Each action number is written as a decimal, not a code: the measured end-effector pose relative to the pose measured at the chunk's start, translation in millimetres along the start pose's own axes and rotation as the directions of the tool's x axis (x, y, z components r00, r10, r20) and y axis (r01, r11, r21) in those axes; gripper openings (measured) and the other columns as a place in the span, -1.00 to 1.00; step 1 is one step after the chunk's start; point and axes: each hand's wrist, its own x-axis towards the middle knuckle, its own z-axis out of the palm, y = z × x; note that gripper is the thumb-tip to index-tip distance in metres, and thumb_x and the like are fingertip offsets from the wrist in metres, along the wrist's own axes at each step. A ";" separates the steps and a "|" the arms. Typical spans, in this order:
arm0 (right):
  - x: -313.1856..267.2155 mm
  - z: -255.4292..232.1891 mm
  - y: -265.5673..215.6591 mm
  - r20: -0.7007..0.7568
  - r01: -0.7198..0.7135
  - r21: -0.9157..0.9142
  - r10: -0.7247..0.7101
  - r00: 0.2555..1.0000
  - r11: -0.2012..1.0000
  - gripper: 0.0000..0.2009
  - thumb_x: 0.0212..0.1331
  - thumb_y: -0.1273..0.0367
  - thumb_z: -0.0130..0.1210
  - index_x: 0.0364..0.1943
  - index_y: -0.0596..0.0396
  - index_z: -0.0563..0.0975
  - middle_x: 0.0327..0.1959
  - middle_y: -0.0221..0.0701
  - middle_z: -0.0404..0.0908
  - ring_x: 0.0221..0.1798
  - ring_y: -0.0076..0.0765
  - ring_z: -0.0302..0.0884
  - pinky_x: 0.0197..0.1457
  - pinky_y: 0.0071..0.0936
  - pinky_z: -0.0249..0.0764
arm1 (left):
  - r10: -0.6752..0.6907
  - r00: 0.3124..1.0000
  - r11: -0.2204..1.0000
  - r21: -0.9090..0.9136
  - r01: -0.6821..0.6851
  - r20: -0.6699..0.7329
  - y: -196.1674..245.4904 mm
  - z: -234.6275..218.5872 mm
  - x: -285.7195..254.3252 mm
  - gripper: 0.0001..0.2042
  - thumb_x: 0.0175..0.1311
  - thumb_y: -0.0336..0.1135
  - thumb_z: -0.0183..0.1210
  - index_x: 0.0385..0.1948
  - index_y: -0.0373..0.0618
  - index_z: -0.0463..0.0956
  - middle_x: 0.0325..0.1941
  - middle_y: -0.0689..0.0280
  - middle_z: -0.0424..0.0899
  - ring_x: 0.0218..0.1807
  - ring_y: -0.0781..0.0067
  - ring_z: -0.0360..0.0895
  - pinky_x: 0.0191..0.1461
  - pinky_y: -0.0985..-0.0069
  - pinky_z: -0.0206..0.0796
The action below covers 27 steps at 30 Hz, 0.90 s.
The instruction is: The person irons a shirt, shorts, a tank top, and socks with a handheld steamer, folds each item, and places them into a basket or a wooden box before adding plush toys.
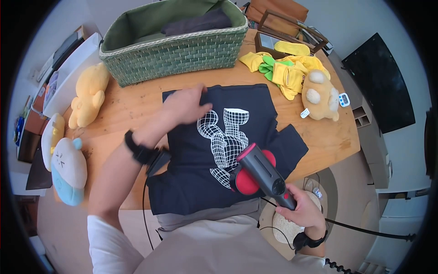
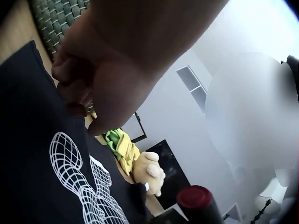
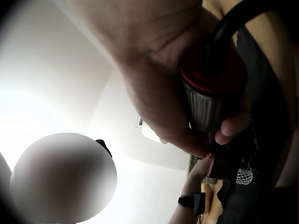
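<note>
A dark T-shirt (image 1: 182, 187) with a white grid-pattern figure (image 1: 223, 144) lies spread on the wooden table. My right hand (image 1: 303, 208) grips the handle of a grey and red handheld garment steamer (image 1: 264, 173), whose head overlaps the lower part of the print. In the right wrist view, fingers wrap the handle below its red end cap (image 3: 212, 70). My left hand (image 1: 187, 106) is over the shirt's upper left part, thumb and fingers apart, beside the print. The left wrist view shows this hand (image 2: 107, 88) close over the fabric, some fingertips hidden.
A green woven basket (image 1: 178, 57) with dark cloth (image 1: 198, 23) inside stands at the back. Plush toys (image 1: 89, 96) line the left side. Yellow and green cloth items (image 1: 292, 75), a tan plush (image 1: 317, 96) and a small timer (image 1: 344, 99) lie right. A black cord (image 1: 369, 229) trails right.
</note>
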 end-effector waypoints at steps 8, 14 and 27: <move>-35.0 -0.8 31.1 -0.034 -0.097 0.050 0.098 0.995 0.994 -0.53 0.10 0.40 0.39 0.07 0.21 0.46 -0.33 -0.35 0.49 -0.30 -0.48 0.46 -0.17 -0.48 0.45 | 0.039 0.998 0.988 0.154 -0.030 -0.058 22.9 27.3 57.4 -0.62 0.37 -0.11 0.14 0.08 -0.17 0.51 -0.12 -0.07 0.72 0.02 -0.15 0.66 0.09 0.04 0.51; -18.9 4.2 32.9 -0.035 -0.030 0.158 0.036 0.999 0.987 -0.51 0.12 0.38 0.38 0.10 0.21 0.44 -0.31 -0.34 0.52 -0.28 -0.48 0.47 -0.16 -0.48 0.45 | 0.074 0.949 0.996 0.076 -0.053 -0.307 20.9 22.9 34.2 -0.57 0.38 -0.17 0.15 0.19 -0.07 0.27 -0.02 0.03 0.68 0.01 -0.13 0.64 0.00 -0.01 0.50; 10.0 1.3 15.3 0.096 0.095 -0.130 -0.083 0.992 0.987 -0.47 0.17 0.32 0.32 0.17 0.21 0.39 -0.28 -0.17 0.62 -0.28 -0.16 0.61 -0.17 -0.31 0.47 | -0.123 0.978 0.936 0.348 0.058 0.167 1.0 34.5 14.3 -0.01 0.25 0.60 -0.24 0.60 0.15 -0.15 0.71 0.29 -0.27 0.71 0.19 -0.41 0.60 -0.31 -0.52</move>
